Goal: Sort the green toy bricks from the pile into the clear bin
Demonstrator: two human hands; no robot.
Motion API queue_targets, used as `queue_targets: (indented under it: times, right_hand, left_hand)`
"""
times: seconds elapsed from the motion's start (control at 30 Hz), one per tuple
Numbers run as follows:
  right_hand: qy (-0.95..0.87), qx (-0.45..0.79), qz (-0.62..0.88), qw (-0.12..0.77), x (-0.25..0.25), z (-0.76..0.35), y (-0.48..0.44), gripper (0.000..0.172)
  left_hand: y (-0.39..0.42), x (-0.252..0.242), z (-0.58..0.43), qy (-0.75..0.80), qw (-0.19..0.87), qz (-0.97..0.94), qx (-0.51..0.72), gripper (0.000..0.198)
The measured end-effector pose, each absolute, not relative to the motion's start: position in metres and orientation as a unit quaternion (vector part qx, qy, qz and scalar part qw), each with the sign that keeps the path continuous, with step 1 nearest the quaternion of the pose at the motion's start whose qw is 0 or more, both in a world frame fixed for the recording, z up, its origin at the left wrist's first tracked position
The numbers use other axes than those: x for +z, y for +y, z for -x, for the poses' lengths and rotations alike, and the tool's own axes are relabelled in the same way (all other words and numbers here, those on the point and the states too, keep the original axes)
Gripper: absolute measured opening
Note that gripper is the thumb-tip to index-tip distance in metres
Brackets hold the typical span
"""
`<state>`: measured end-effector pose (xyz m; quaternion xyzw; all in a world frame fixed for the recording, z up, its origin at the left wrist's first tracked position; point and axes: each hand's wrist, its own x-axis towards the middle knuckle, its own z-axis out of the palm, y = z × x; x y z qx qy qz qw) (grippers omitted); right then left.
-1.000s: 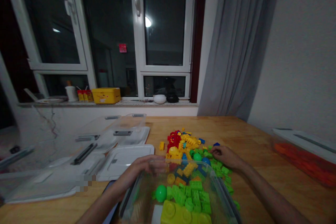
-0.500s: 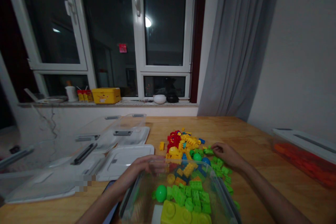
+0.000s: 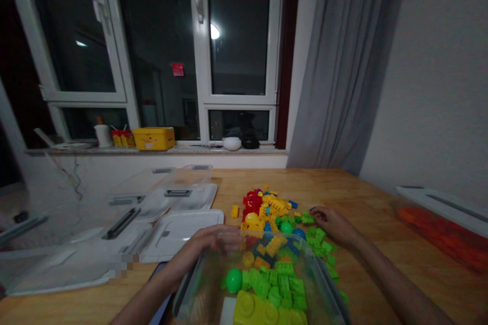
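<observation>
A clear plastic box (image 3: 202, 284) stands in front of me, with green bricks (image 3: 284, 284), a green ball (image 3: 234, 281) and a large yellow-green brick (image 3: 269, 310) inside. My left hand (image 3: 213, 237) is closed over its far left rim, the fingers along the far wall. Beyond the box lies a pile of toy bricks: red (image 3: 252, 204), yellow (image 3: 278, 206) and green (image 3: 318, 237). My right hand (image 3: 331, 223) is at the pile's right edge, fingers pinched together, a small dark-blue piece (image 3: 313, 209) showing at the fingertips. What kind of piece is unclear.
White lids (image 3: 183, 228) and clear boxes with grey latches (image 3: 122, 223) spread over the left of the wooden table (image 3: 381, 213). A lidded box of orange-red pieces (image 3: 438, 233) sits at the right. One yellow brick (image 3: 235, 211) lies apart from the pile.
My right hand has shifted slightly right, and a small dark-blue piece now shows at its fingertips. The green brick beside it has moved a little. My left hand and the box have stayed put.
</observation>
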<state>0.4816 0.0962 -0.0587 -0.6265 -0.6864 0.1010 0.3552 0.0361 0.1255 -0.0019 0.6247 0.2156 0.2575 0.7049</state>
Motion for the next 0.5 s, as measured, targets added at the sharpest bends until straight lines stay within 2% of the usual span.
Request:
queue_targets:
  times: [0.33,0.5]
  right_hand:
    - [-0.693,0.075,0.636,0.331,-0.062,-0.482,0.098,0.030]
    - [-0.705,0.010,0.629,0.328,-0.061,-0.470,0.103,0.028]
  left_hand:
    - [0.119,0.004,-0.036,0.213,0.710,-0.620,0.259,0.055]
    - [0.121,0.002,-0.037,0.213,0.700,-0.624,0.275,0.054]
